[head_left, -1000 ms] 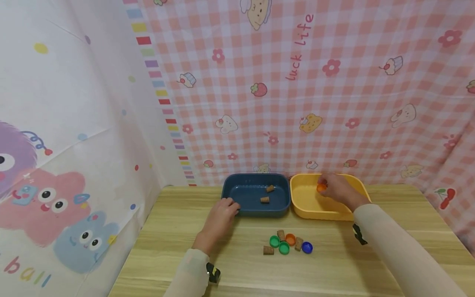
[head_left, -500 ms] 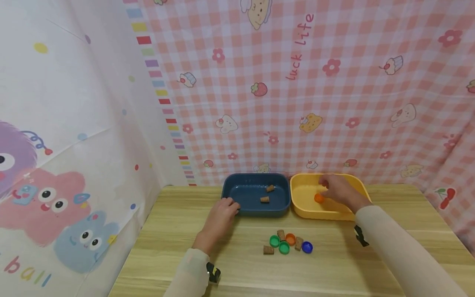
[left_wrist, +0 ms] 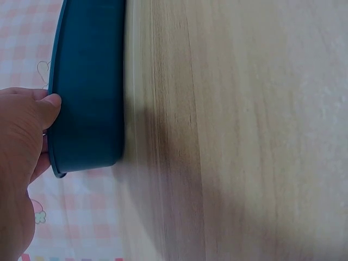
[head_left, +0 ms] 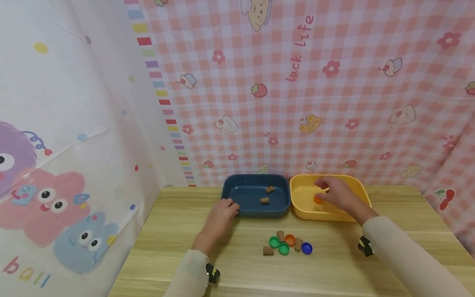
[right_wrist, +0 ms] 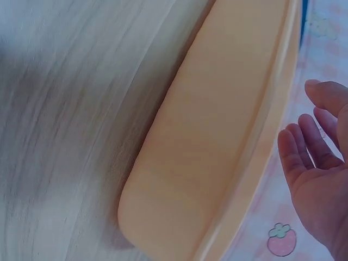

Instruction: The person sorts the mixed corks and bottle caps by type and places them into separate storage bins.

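Now the right hand has let go of an orange cap, its fingers spread and holding nothing; the cap lies in the yellow tray, so that placement looks done. Meanwhile the left hand grips the blue tray by its rim.

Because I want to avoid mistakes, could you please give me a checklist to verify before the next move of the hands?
1. Right hand free: ok, it holds nothing.
2. Left hand gripping the blue tray: ok.
3. Orange cap inside the yellow tray: ok.
4. Two corks inside the blue tray: ok.
5. Green caps on the table well separated: not ok, bunched closely.
6. Whole yellow tray floor checked: cannot tell, the right hand hides part.
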The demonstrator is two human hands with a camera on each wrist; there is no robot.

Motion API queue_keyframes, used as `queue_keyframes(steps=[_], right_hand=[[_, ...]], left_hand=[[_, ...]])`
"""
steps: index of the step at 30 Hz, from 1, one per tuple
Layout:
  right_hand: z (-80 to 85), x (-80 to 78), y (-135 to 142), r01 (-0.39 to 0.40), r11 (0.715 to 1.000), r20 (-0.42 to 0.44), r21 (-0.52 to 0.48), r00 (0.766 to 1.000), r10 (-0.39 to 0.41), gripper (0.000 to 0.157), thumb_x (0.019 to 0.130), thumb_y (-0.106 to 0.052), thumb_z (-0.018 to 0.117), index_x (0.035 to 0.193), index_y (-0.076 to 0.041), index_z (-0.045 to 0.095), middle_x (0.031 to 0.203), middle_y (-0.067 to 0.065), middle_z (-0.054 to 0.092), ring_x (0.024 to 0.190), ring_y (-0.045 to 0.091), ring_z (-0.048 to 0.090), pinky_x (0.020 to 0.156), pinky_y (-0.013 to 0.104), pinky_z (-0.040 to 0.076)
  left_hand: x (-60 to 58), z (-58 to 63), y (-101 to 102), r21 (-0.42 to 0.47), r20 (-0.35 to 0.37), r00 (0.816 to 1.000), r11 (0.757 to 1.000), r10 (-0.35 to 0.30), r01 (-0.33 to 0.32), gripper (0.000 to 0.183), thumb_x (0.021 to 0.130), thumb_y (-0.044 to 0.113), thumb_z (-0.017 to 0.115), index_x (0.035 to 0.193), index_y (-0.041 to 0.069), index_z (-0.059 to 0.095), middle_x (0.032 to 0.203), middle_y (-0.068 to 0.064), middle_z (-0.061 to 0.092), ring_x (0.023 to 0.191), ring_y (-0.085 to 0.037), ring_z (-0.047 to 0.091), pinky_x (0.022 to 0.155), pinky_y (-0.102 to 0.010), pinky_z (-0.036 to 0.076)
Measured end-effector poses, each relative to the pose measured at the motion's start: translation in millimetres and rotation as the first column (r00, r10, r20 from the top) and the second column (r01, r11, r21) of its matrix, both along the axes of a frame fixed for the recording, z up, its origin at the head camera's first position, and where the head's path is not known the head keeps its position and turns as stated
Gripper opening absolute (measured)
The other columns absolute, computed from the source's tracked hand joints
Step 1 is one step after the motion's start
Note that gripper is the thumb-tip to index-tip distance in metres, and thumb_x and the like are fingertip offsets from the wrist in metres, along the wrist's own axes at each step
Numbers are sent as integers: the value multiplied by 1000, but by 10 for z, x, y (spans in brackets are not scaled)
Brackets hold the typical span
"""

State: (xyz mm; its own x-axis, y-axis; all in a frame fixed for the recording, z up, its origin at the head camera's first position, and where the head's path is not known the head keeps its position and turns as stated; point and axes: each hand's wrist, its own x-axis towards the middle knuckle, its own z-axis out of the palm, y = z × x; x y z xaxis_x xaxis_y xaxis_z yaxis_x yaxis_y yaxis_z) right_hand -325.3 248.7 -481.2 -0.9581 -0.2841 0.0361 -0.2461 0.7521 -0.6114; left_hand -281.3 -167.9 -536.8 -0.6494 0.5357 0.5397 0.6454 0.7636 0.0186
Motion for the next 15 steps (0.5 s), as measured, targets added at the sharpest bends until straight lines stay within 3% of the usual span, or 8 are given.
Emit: queue_keyframes(steps=[15], right_hand=[[65,315,30,-12,995,-116,-96,993,1,37,92,-6,76,124,6,63,122,27,66,113,45,63,95,56,56]], left_hand=[[-2,0,0,-5,-7,1000,1000,-11,11,4,95,8,73,98,9,75,86,-3,62,78,-23,60,74,-37,53]])
